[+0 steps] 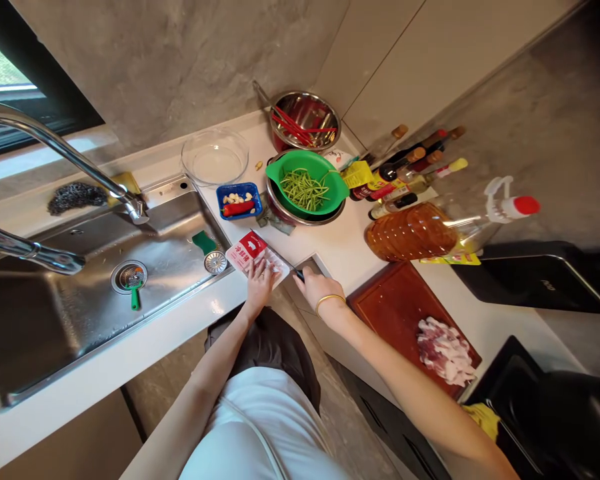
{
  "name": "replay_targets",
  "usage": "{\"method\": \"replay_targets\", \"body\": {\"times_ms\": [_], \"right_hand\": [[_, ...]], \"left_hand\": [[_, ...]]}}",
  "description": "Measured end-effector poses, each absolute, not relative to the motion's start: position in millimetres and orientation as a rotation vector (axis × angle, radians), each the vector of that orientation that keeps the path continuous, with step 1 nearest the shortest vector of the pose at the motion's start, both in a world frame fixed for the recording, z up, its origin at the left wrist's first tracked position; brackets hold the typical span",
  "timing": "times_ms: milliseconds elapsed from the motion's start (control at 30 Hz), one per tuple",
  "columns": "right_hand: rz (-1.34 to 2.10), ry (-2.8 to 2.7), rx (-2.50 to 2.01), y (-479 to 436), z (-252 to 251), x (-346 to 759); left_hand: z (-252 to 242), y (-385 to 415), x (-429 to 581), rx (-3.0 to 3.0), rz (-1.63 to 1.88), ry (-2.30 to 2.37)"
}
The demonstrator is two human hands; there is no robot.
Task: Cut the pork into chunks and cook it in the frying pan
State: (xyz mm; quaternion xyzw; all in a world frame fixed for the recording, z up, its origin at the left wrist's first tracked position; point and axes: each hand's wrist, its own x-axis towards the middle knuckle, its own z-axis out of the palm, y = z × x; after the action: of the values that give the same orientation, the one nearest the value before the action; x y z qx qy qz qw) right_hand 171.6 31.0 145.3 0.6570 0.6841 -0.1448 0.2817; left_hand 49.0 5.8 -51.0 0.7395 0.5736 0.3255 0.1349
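Note:
My left hand [260, 279] presses down on a flat meat package [253, 251] with a red and white label, lying on the white counter edge beside the sink. My right hand [314, 285], a gold bangle on its wrist, is closed around the dark handle of a knife [286, 263] whose thin blade reaches over the package. Sliced raw meat [445, 350] lies piled on a red-brown cutting board [397, 303] to the right.
A steel sink [80, 300] with two taps sits at left. Behind the package stand a blue tub of garlic and chilli [239, 200], a green colander of green beans [307, 183], a glass bowl [215, 157], a steel bowl [305, 120], sauce bottles [410, 167] and an oil jug [415, 230].

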Motion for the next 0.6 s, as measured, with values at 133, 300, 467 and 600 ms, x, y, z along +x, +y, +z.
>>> {"method": "replay_targets", "body": {"times_ms": [133,300,467,600], "right_hand": [[-0.347,1.834,1.760,20.8,144.8,181.0],[-0.335,1.804,1.768,6.4,145.0,190.4],[-0.370,1.741,1.751,-10.7,151.4,203.1],[-0.380,1.696,1.735,-22.3,160.7,213.4]], "left_hand": [[-50.1,5.9,51.3,2.148,0.955,1.689],[-50.9,6.5,51.7,2.124,0.959,1.703],[-53.5,6.3,53.2,2.088,0.961,1.703],[-55.5,6.3,53.9,2.070,0.977,1.709]]}}
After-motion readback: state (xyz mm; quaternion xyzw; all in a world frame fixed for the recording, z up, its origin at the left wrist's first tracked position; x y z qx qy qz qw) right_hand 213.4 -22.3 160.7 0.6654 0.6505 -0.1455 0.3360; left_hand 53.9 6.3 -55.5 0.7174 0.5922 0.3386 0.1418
